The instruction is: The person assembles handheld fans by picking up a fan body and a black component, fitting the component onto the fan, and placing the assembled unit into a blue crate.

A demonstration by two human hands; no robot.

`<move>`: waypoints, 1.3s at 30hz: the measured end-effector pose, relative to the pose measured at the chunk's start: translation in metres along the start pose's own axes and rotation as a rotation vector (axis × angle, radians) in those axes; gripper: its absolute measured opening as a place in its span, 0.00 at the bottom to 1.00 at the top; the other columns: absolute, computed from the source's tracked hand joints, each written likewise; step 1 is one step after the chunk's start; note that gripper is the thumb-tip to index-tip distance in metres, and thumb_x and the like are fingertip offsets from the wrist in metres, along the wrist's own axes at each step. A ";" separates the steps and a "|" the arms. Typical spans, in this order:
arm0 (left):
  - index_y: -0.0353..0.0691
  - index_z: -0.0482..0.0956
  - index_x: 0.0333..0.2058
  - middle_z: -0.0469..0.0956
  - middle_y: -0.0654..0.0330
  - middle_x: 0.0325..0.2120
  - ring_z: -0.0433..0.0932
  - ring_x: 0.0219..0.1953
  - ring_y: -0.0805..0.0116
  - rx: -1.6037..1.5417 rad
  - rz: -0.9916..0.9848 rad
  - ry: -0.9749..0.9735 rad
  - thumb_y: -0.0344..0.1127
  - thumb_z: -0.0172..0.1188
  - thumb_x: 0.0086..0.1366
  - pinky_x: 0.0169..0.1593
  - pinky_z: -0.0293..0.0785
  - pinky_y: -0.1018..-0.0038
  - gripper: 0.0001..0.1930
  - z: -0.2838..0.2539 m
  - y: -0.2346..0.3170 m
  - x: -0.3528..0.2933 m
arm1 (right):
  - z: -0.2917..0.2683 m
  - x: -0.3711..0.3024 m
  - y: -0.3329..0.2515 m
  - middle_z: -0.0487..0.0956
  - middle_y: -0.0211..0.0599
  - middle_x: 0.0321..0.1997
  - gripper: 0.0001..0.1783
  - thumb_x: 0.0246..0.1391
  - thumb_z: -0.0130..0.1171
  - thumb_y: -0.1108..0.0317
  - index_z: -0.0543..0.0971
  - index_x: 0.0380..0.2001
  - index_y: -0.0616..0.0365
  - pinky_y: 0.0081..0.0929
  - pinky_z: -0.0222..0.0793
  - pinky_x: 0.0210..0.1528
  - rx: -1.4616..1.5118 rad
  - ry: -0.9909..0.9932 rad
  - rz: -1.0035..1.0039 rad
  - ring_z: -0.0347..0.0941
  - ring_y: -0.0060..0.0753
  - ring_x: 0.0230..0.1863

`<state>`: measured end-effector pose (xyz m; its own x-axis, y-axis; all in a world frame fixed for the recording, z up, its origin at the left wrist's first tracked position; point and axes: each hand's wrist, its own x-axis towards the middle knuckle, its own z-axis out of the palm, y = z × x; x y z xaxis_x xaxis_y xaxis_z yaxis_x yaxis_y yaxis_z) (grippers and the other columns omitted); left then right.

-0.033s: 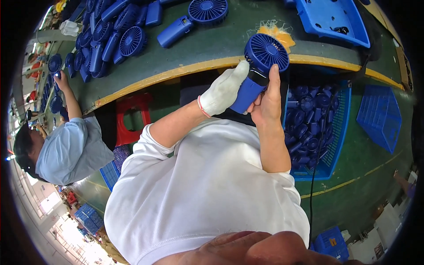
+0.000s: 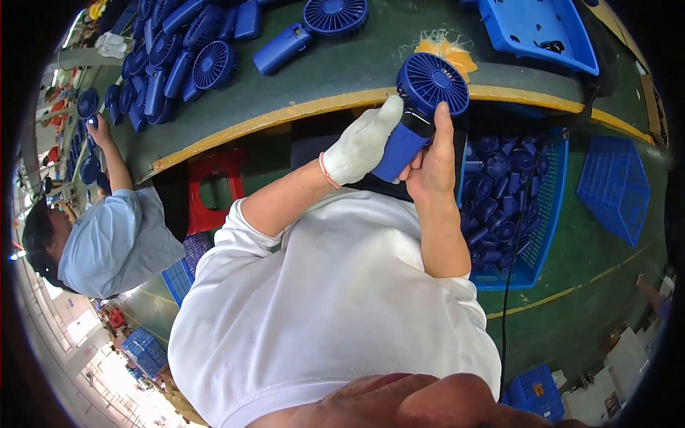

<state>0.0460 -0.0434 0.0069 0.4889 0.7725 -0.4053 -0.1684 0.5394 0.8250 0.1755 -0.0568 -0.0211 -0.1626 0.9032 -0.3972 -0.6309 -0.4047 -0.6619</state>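
A blue handheld fan (image 2: 437,84) is held between my two hands just in front of the bench edge. Its round grille points up and to the right, and the handle slants down to the left with a shiny black band at the neck. My left hand (image 2: 357,148), in a white glove with a red cuff edge, closes on the left side of the handle, thumb by the neck. My bare right hand (image 2: 432,170) grips the other side, its thumb pressed up against the lower rim of the fan head. Fingers behind the handle are partly hidden.
Finished-looking blue fans (image 2: 214,65) lie heaped on the green bench (image 2: 285,96), left. A yellow rag (image 2: 457,58) and a blue tray (image 2: 542,53) with small black parts sit right. Below is a blue crate (image 2: 553,214) of fan pieces. A co-worker (image 2: 114,242) works at left beside a red stool (image 2: 203,221).
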 end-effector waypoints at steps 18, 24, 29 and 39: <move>0.37 0.76 0.28 0.78 0.60 0.21 0.78 0.23 0.66 0.775 0.234 -0.158 0.35 0.65 0.48 0.30 0.74 0.73 0.11 -0.006 -0.024 0.007 | -0.030 -0.011 0.023 0.78 0.41 0.45 0.25 0.43 0.62 0.70 0.74 0.48 0.65 0.28 0.70 0.50 -0.564 0.053 -0.675 0.75 0.29 0.43; 0.37 0.76 0.29 0.78 0.59 0.24 0.76 0.21 0.75 0.287 -0.237 -0.093 0.30 0.66 0.48 0.26 0.73 0.78 0.10 0.010 -0.015 0.015 | -0.059 -0.005 0.031 0.78 0.42 0.39 0.32 0.63 0.43 0.43 0.76 0.44 0.67 0.15 0.65 0.16 -0.346 -0.043 -0.302 0.75 0.23 0.26; 0.36 0.75 0.43 0.80 0.58 0.33 0.78 0.35 0.72 0.731 -0.122 -0.399 0.41 0.67 0.53 0.41 0.74 0.74 0.21 0.006 -0.023 0.020 | -0.061 -0.018 0.024 0.77 0.25 0.23 0.25 0.64 0.42 0.52 0.80 0.38 0.63 0.18 0.66 0.30 -0.422 0.137 -0.432 0.71 0.15 0.28; 0.34 0.77 0.38 0.78 0.52 0.38 0.78 0.44 0.56 1.210 1.056 0.331 0.16 0.63 0.43 0.50 0.72 0.68 0.19 -0.051 0.043 -0.020 | -0.250 -0.102 0.046 0.80 0.43 0.29 0.26 0.55 0.59 0.47 0.75 0.38 0.65 0.37 0.78 0.37 0.055 0.818 0.118 0.79 0.42 0.29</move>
<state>-0.0146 -0.0188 0.0306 0.3786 0.7262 0.5739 0.5170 -0.6802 0.5196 0.3526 -0.2031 -0.1698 0.3596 0.4577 -0.8131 -0.6841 -0.4633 -0.5634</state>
